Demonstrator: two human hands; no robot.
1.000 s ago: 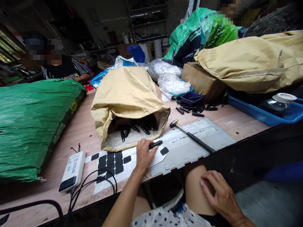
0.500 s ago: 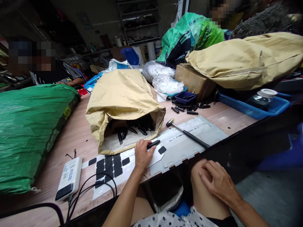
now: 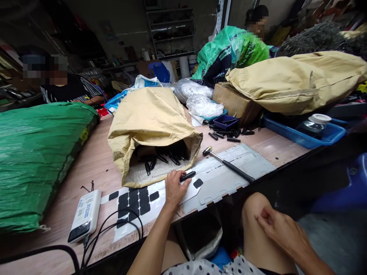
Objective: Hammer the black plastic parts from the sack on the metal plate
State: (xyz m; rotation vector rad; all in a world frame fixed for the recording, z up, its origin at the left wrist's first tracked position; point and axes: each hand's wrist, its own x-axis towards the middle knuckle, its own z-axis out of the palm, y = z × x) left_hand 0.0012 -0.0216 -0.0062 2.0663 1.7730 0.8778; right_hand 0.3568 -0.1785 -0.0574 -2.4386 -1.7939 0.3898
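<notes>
Gripping a black tube in the left hand, with thumb and fingers clamped on its left end and its other end sticking out past the fingertips, toward the right edge of the worktop. Holding it low over a white sheet near the front edge, just outside the mouth of a tan bag; being unable to tell about contact with the sheet. Having black patches showing on that sheet, one lying just below the tube's free end.

Resting the right hand at the right knee, below the front edge, with fingers curling near the thumb; being unable to tell whether pressing together or pinching anything.

Facing the bag's open mouth, with more black tubes lying inside. Having a hammer lying to the right, apart from the held tube, across a grey board, its handle reaching the front edge. Having loose tubes lying farther off by a purple tray, and a blue tray standing toward the right edge. Having a white power bank lying left of the sheet, near a green sack.
</notes>
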